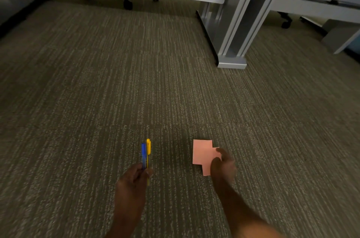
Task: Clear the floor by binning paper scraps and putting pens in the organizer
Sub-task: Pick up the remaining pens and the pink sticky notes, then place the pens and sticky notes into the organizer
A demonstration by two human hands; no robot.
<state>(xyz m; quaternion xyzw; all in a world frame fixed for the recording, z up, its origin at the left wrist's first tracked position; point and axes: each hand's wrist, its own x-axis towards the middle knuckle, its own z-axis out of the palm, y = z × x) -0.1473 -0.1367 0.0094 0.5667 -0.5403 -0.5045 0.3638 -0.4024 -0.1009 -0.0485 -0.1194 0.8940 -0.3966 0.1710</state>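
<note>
My left hand point(134, 179) is closed around two pens held upright above the carpet: a blue pen point(143, 153) and a yellow pen point(148, 147) side by side, caps pointing away from me. My right hand point(224, 165) grips pink paper scraps point(202, 153), flat square pieces that overlap, pinched at their lower right corner between thumb and fingers. No bin and no organizer are in view.
Striped grey-green carpet point(136, 82) fills the frame. A silver desk leg with a flat foot point(231, 60) stands at the upper right. Grey desks run along the top, with black chair castors point(127, 5) beneath them.
</note>
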